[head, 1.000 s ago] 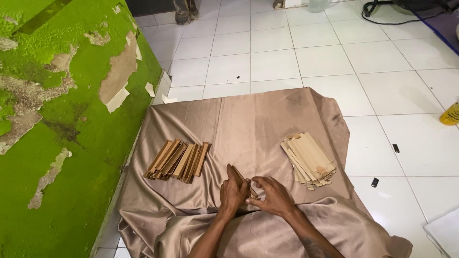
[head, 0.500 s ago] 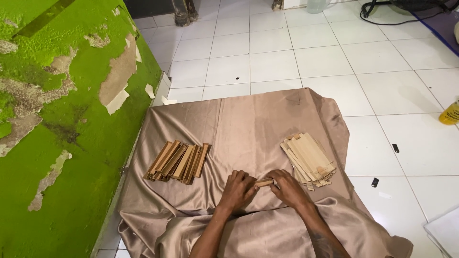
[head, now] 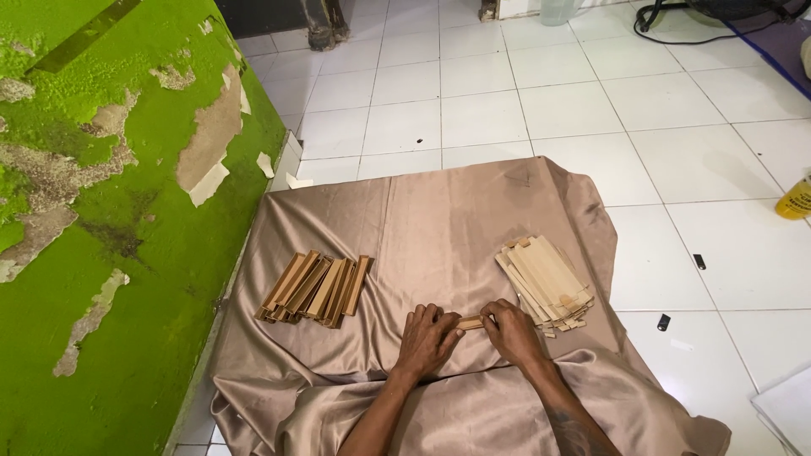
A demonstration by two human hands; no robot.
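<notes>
Tan satin cloth (head: pixel 439 219) is being used as a work surface on the tiled floor (head: pixel 676 110). A small wooden strip (head: pixel 471 322) is being pinched between left hand (head: pixel 425 339) and right hand (head: pixel 511 332), between the darker stack (head: pixel 317 288) and paler stack (head: pixel 545 281), keeping both within reach.

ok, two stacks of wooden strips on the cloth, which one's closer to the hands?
The paler, flat stack: it lies just beside the right hand. The darker brown stack sits well off from the left hand.
</notes>
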